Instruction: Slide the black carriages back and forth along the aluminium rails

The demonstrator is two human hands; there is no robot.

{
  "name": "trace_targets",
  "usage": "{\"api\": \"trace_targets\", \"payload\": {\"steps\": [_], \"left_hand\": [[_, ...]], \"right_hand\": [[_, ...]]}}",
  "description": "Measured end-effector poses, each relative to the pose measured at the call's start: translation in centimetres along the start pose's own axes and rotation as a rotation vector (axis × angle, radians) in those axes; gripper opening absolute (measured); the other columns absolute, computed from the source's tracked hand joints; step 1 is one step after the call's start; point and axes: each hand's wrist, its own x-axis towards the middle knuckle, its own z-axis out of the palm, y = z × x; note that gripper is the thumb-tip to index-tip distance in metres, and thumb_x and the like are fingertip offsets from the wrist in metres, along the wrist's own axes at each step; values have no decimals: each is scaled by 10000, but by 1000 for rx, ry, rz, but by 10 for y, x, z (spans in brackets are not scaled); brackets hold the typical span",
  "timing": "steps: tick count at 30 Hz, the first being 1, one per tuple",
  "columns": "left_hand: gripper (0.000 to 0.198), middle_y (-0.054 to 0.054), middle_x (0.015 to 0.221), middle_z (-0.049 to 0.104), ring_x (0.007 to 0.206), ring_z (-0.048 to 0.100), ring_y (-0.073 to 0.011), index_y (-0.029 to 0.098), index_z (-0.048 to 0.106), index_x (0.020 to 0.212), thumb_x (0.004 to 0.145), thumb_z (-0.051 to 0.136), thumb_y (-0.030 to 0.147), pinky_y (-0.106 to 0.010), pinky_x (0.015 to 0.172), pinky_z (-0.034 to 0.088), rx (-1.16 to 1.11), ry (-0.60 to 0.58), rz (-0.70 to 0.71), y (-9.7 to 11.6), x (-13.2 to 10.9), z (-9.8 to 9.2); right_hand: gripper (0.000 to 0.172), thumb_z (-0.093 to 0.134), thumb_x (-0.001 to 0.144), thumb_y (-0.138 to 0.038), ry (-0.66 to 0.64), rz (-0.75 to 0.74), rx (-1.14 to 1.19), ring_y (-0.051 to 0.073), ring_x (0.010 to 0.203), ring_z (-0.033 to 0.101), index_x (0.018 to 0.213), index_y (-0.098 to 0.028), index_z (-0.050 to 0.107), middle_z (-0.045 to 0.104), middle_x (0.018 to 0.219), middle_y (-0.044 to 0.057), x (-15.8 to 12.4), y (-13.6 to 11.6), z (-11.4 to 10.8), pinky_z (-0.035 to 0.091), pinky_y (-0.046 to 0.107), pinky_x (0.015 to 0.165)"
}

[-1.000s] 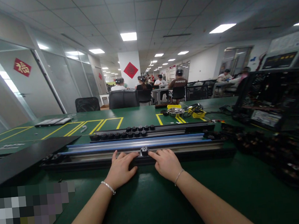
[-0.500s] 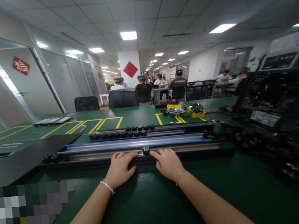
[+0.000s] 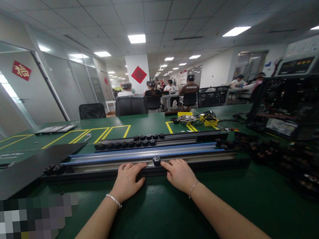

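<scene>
A long metal rail [image 3: 102, 166] with a blue strip lies across the green table in front of me. A small black roller part [image 3: 156, 160] sits in the rail's channel at its middle. My left hand [image 3: 128, 181] rests on the rail's near edge just left of that part, fingers stretched and flat. My right hand [image 3: 179, 175] lies just right of the part, its index finger pointing at it and touching or nearly touching it. A second rail [image 3: 161, 139] behind carries a row of black rollers [image 3: 139, 140].
A black panel [image 3: 26, 168] lies at the left. Heaps of black parts [image 3: 291, 160] and a dark equipment rack [image 3: 294, 104] fill the right. A metal bowl [image 3: 187, 118] and yellow box stand behind. Office chairs [image 3: 132, 105] and seated people are beyond the table.
Both hands and the small black part have shifted slightly to the right along the rail; the view has drifted a little.
</scene>
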Motion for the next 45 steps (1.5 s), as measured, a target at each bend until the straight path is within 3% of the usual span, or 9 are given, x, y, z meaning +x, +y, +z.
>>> {"api": "trace_targets", "payload": {"steps": [45], "left_hand": [[455,27,1217,561,1038,483,-211,352,446,1206,757,500,300,-425,923,261,-1,-8,-3,0,0,0]], "right_hand": [[354,432,812,-314,7,41,9,173,937,520,1155,-310,518,605,1006,37,-5,13,-8,319,297,824]]}}
